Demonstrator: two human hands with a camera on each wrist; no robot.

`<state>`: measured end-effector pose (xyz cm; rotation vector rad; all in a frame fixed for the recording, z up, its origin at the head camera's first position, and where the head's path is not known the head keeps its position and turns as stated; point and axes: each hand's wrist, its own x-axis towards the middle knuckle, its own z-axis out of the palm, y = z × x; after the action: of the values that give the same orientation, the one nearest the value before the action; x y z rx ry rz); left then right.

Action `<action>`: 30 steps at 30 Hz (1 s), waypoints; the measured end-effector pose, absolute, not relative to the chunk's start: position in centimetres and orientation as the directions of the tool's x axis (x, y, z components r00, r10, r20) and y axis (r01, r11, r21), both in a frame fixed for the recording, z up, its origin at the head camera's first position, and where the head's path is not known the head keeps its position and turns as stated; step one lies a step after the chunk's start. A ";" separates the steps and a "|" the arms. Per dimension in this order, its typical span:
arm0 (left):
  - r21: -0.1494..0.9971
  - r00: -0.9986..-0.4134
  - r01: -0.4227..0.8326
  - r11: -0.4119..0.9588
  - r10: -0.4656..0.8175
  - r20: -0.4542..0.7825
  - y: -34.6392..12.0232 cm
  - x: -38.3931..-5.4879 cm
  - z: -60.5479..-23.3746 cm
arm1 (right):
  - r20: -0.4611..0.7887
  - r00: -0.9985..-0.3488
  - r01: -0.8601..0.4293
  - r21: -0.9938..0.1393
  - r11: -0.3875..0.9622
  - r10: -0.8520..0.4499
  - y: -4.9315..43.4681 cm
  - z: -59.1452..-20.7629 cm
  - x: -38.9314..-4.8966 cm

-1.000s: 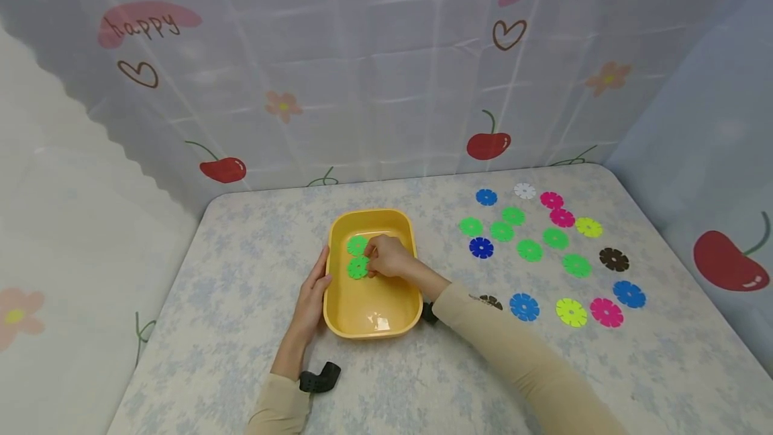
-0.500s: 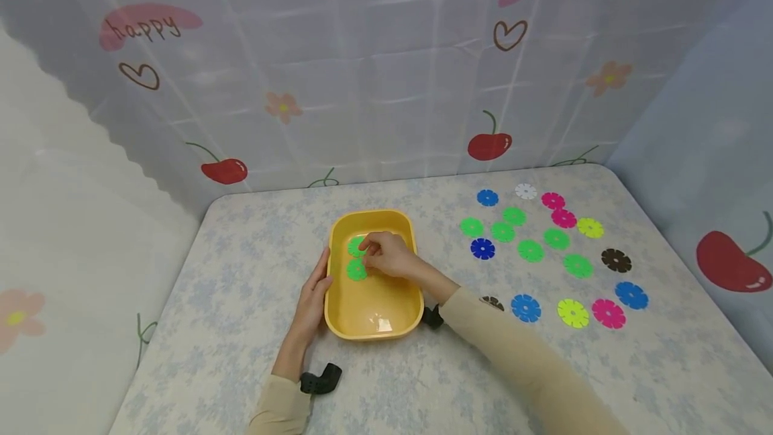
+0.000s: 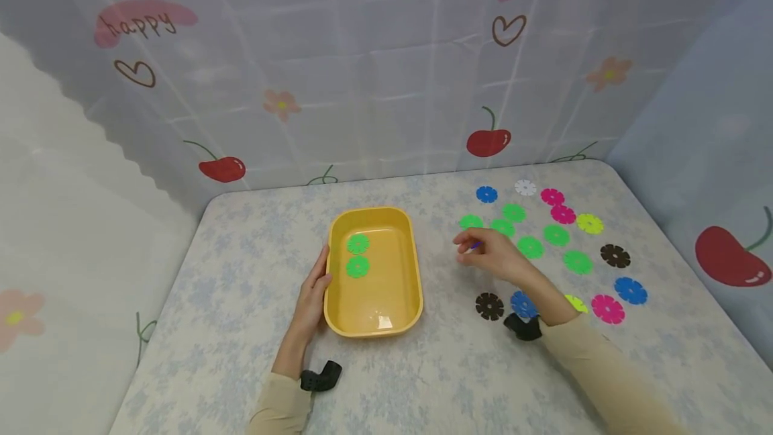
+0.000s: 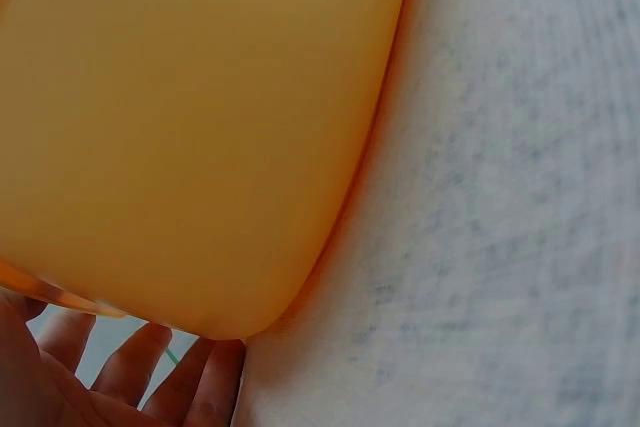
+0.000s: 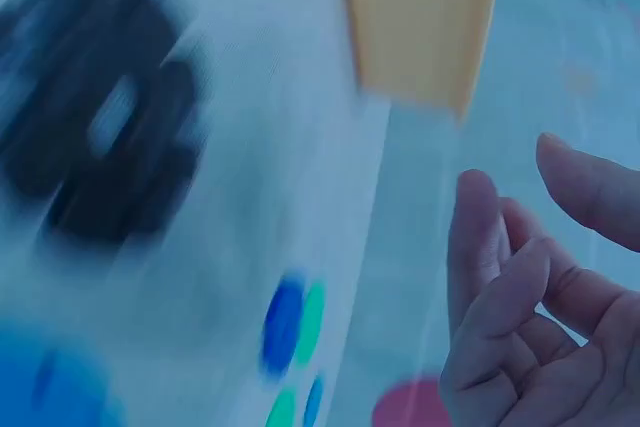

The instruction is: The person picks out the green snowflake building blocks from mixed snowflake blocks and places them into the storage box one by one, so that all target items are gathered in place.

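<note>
A yellow plastic tray (image 3: 377,301) stands on the table with two green notched discs (image 3: 357,266) lying flat in its upper left. My left hand (image 3: 311,301) holds the tray's left side, thumb at the rim and fingers along the outer wall; the left wrist view shows those fingers (image 4: 130,362) at the wall. To the right of the tray hovers my right hand (image 3: 492,257), thumb and fingers apart with nothing between them. Just beneath it a dark blue notched disc (image 5: 284,325) is mostly hidden in the head view. Close by lie several green discs (image 3: 530,247).
More notched discs spread over the table's right side: brown (image 3: 489,306), blue (image 3: 631,291), pink (image 3: 607,309), yellow (image 3: 590,223) and white (image 3: 525,187). A printed curtain (image 3: 362,86) hangs behind the table's back edge.
My right hand has left the tray and moved right, over the loose discs. Both green discs in the tray now show fully. My left hand stays at the tray's side.
</note>
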<state>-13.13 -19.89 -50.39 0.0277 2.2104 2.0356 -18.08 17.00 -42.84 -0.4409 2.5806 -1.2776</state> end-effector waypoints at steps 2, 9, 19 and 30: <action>0.993 -0.991 -0.069 0.092 0.107 -0.079 -20.0 -13.0 -50.3 | -0.094 -0.950 -0.117 -0.780 0.615 -0.299 20.3 -43.1 -17.8; 0.996 -0.993 -0.029 0.089 0.109 -0.039 -20.1 -13.0 -50.5 | -0.176 -0.981 0.075 -0.720 0.690 -0.076 29.8 -43.4 -16.7; 0.995 -0.993 -0.049 0.090 0.105 -0.059 -20.0 -13.1 -50.5 | -0.219 -0.971 0.225 -0.686 0.692 0.098 34.7 -45.0 -16.2; 0.997 -0.992 -0.029 0.069 0.124 -0.037 -19.8 -13.0 -50.8 | -0.266 -0.954 0.285 -0.674 0.681 0.137 35.5 -46.8 -15.9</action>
<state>-13.00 -19.80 -50.82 0.0996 2.2117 2.0677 -15.94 35.49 -46.81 0.3427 2.6995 -1.1317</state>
